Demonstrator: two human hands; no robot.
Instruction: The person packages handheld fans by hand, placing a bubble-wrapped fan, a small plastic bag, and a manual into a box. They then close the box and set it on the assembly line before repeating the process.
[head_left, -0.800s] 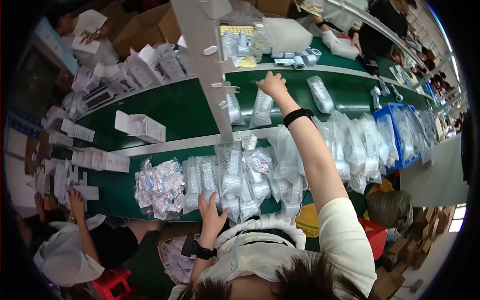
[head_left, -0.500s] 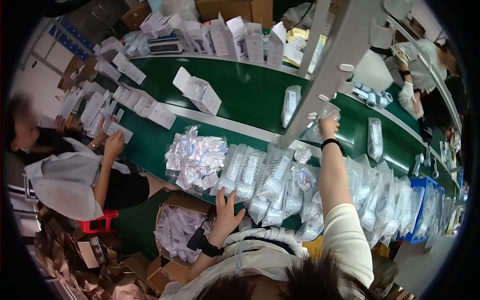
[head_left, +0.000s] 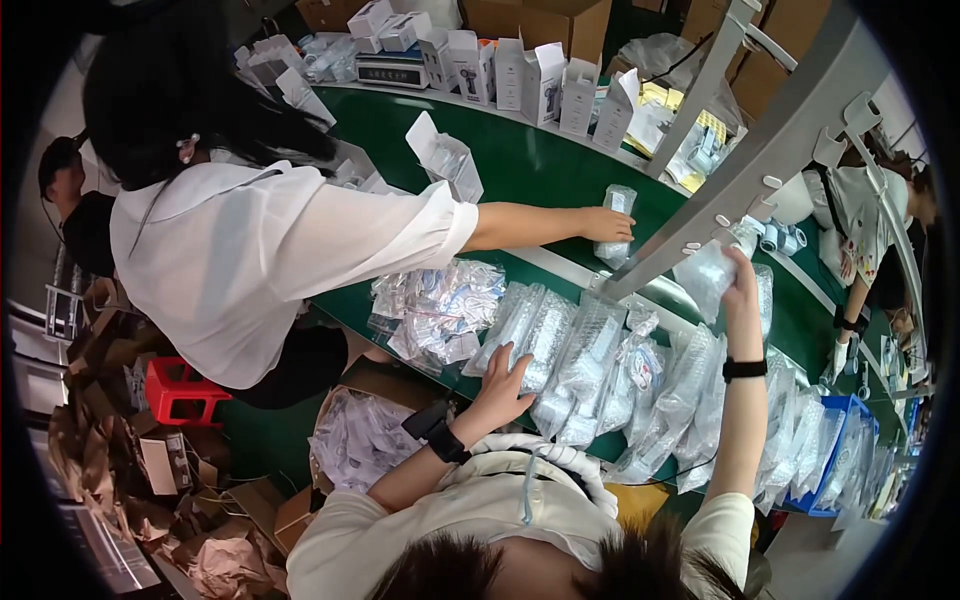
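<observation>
My right hand is raised just right of the grey metal post, its fingers closed on a clear bubble-wrap bag. What the bag contains I cannot make out. At the near edge of the green table, my left hand has its fingers spread and holds nothing. Its fingertips reach the near end of a bubble-wrapped package, one of several lying side by side. Left of these lies a pile of small clear bags with printed sheets. A co-worker's hand grips another bubble-wrapped package beyond the post.
The grey post rises between the table and the far strip. The co-worker's sleeve crosses from the left. White boxes line the far edge; a blue crate holds bagged items at right. A carton of clear bags stands below.
My right hand, with the bubble-wrap bag, has moved right and nearer. The left co-worker has leaned in and taken hold of a wrapped package. The whole view has shifted.
</observation>
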